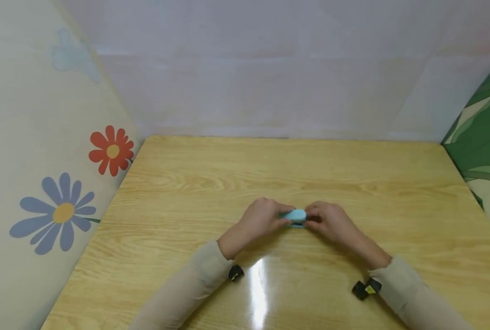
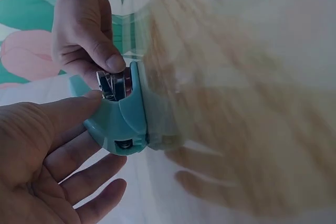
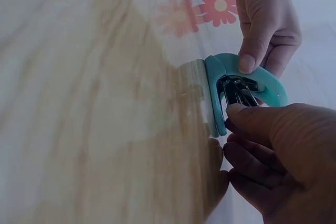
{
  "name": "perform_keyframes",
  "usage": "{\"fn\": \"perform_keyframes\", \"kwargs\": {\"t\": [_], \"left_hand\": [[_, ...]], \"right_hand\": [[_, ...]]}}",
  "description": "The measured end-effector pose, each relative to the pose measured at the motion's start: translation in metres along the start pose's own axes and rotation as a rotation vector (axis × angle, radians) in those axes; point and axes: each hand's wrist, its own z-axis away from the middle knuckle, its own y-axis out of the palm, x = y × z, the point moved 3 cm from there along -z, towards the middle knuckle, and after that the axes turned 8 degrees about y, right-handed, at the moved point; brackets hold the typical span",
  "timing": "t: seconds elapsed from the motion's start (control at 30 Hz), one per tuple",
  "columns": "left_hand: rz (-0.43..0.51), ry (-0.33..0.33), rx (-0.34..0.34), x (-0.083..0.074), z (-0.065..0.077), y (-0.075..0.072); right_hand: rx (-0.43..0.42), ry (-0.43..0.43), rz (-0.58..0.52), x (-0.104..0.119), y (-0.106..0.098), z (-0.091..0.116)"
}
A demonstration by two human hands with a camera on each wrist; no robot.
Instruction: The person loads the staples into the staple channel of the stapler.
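Observation:
A turquoise stapler (image 1: 296, 215) stands on the table between both hands, its metal magazine (image 3: 239, 92) showing under the raised top cover. My left hand (image 1: 263, 217) holds the stapler's rear end, thumb on one side of the turquoise body (image 2: 123, 119) and the other fingers on the far side. From the opposite end my right hand (image 1: 331, 222) pinches the front of the metal magazine with thumb and fingers, inside the gap between cover and base. The right fingers hide the magazine's tip, and whether staples sit in it cannot be seen.
The wood-grain table (image 1: 204, 174) has a glossy top that reflects light near the front. A pale cloth wall (image 1: 269, 91) closes off the back. Flower-printed panels (image 1: 63, 211) flank the sides. Small black cameras (image 1: 362, 289) hang at the wrists.

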Motion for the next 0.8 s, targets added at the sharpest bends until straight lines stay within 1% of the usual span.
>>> {"fn": "perform_keyframes", "kwargs": {"t": [0.17,0.33,0.47,0.6,0.7,0.8], "left_hand": [[-0.032,-0.021,0.018,-0.001,-0.001,0.0],[-0.045,-0.019,0.026,-0.002,-0.003,0.0],[-0.076,-0.025,0.032,-0.003,-0.005,-0.001],[-0.124,-0.035,0.068,-0.004,-0.008,0.0],[-0.15,-0.036,0.103,-0.005,-0.01,0.001],[-0.163,-0.03,0.122,-0.007,-0.012,0.001]], "right_hand": [[-0.005,-0.01,-0.019,-0.001,0.003,0.0],[-0.02,-0.002,-0.029,-0.002,0.004,0.001],[-0.034,0.008,-0.04,-0.003,0.005,0.001],[-0.036,0.018,-0.039,-0.004,0.005,0.002],[-0.028,0.026,-0.045,-0.005,0.006,0.002],[-0.019,0.036,-0.051,-0.006,0.006,0.003]]}}
